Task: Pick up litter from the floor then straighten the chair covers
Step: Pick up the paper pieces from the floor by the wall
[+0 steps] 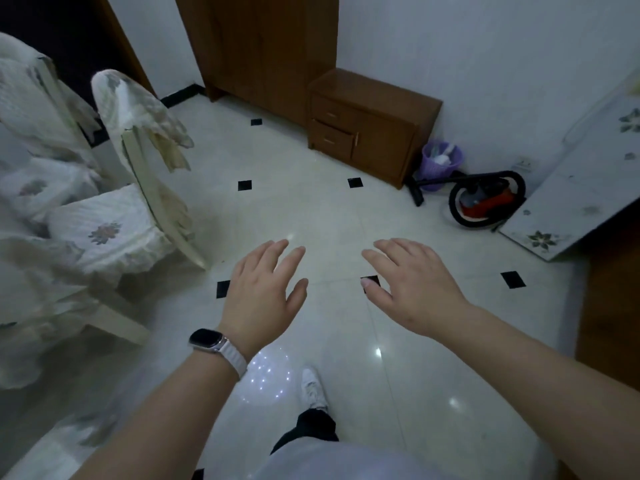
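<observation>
Both hands are held out over the floor [346, 216], palms down. The left hand [266, 292] is spread open, fingers loosely apart, and nothing is gripped in it. A watch [207, 340] on a white band is worn at that wrist. The right hand [414, 289] is likewise open and empty, fingers splayed, thumb tucked slightly inward over a black tile inset.

The chairs [145, 174] are seen well off to the left of the left hand, apart from it, with no contact made. Their covers [104, 233] are pale, quilted and flower-patterned; the cover on the nearest chair back [138, 105] is rumpled, with its frilled edge hanging loose on one side. The seat cushion lies just left of and above the left hand in the view.

No litter can be made out on the glossy tiles between or beneath the hands.

Further back, a wooden cabinet [370, 123] is set against the wall, a purple bin [440, 164] is tucked just beside it, and a red vacuum [485, 202] is parked near the bin. A white shoe [313, 388] is planted on the floor below the hands.
</observation>
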